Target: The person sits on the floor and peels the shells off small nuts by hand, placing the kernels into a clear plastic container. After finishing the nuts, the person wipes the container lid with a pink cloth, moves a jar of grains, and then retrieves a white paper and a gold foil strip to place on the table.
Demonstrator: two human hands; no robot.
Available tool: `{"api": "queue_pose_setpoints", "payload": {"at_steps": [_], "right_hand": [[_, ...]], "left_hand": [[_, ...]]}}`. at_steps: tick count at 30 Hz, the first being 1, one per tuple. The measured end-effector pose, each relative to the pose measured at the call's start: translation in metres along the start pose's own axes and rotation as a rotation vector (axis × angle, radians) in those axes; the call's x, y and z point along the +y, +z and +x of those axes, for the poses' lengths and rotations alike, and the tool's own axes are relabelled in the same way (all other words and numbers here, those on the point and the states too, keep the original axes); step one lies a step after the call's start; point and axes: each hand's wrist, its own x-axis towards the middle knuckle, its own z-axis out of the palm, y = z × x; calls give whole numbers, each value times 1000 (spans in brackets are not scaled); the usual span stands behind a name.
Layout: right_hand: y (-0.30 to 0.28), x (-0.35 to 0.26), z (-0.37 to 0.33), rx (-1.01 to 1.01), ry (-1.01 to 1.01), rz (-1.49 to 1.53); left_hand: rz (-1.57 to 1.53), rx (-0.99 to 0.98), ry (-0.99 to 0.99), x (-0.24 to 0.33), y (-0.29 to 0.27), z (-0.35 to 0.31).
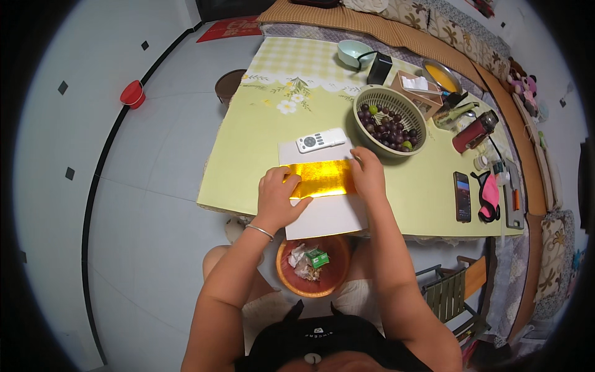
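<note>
A strip of shiny gold foil paper (pixel 323 177) lies across a white sheet or board (pixel 328 217) at the table's near edge. My left hand (pixel 277 193) grips the strip's left end, its fingers bent over the foil and its thumb stretched out along the lower edge. At the other end, my right hand (pixel 368 173) holds the strip with its fingers closed at the edge; part of the grip is hidden under the hand. A white remote control (pixel 321 141) rests just beyond the foil, on the upper part of the white sheet.
A colander (pixel 356 102) of dark grapes stands beyond my right hand. Farther right are a red thermos (pixel 474 133), a phone (pixel 462 197) and a pink-and-black eye mask (pixel 489 197). Below the table edge, between my legs, sits a bin (pixel 284 273) with litter.
</note>
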Motion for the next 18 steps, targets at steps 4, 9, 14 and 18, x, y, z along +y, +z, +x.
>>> {"api": "queue_pose_setpoints", "payload": {"at_steps": [4, 9, 14, 18], "right_hand": [[-18, 12, -12, 1, 17, 4], [-29, -3, -9, -224, 210, -87], [-28, 0, -8, -308, 181, -206], [-26, 4, -8, -332, 261, -27]], "left_hand": [[-67, 14, -6, -6, 5, 5], [8, 60, -171, 1, 0, 13], [-61, -61, -253, -10, -4, 22], [-103, -113, -339, -23, -2, 28]]}}
